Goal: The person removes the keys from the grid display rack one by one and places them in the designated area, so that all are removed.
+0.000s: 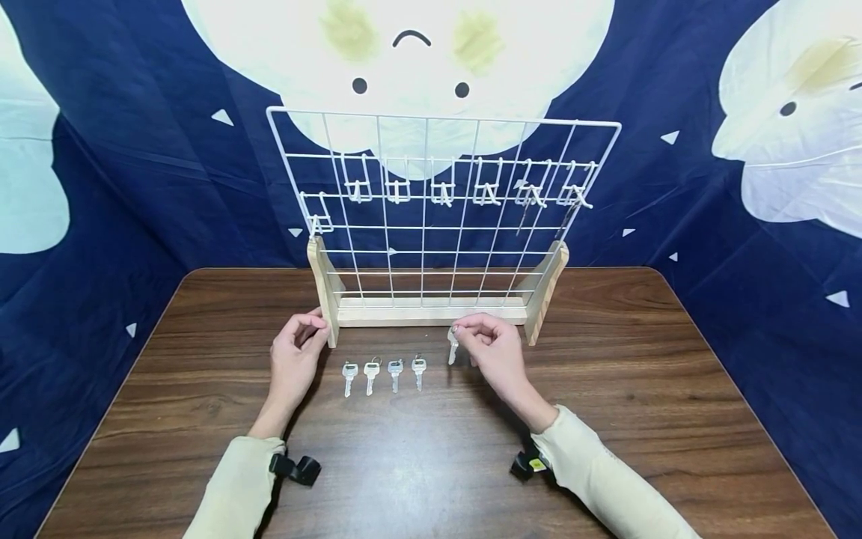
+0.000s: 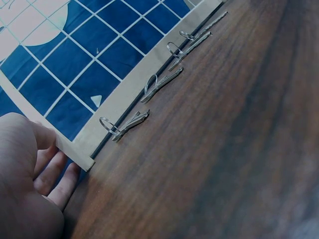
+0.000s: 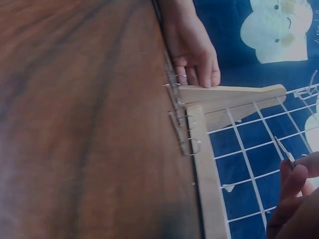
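My right hand (image 1: 494,352) pinches a silver key (image 1: 453,348) by its ring end, blade downward, just in front of the stand's base. In the right wrist view the same key (image 3: 285,150) shows between thumb and fingers. My left hand (image 1: 296,359) touches the outer side of the left wooden support (image 1: 323,292) with its fingertips. The left wrist view shows this hand (image 2: 30,174) beside the support's foot, fingers loosely bent. Several silver keys (image 1: 395,374) with rings lie in a row on the table between the hands.
A white wire grid (image 1: 423,239) rises from the wooden base bar (image 1: 431,313). Several white hooks (image 1: 442,192) hang along its upper part, one lower at the left. Thin dark shapes hang below the two rightmost hooks. Behind stands a blue cloth (image 1: 168,150) with clouds.
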Motion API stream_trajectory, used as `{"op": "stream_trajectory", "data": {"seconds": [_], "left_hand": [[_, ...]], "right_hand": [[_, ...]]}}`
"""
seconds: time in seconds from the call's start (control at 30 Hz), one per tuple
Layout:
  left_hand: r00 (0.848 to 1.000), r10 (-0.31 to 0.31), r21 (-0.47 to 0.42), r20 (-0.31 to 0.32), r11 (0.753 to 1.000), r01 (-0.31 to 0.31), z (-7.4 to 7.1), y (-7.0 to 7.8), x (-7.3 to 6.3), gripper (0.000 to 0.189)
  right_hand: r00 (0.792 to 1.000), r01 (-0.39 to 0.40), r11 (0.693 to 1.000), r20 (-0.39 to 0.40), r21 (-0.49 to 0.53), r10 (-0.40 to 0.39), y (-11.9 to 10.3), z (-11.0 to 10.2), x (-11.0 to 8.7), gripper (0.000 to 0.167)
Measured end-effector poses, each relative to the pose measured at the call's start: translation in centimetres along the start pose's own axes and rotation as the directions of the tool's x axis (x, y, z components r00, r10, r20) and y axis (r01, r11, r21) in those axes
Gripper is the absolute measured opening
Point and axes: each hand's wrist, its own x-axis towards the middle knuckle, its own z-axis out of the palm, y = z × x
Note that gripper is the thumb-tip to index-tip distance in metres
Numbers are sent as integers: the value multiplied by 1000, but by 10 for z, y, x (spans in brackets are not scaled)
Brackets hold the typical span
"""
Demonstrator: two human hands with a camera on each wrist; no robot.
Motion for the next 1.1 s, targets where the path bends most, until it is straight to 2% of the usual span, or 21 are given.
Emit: {"op": "stream_trajectory", "data": {"seconds": [0.43,0.57,0.83,1.1], "left_hand": [[1000,-7,-3,-1,1000,7,0,0,1,13],[1000,-8,-3,-5,1000,8,0,0,0,13],[1000,-4,2,-1,1000,4,1,-2,0,13],[1000,-2,-4,-6,1000,2,0,-2,1,12]], "right_hand": [[989,-106,993,100,-50,110,22,8,-5,9],[984,-126,987,115,-96,137,30,8,-4,8],[984,-112,979,118,-171,134,41,8,-5,4],[988,-26,969,142,-247,63,47,7,-4,4]]}}
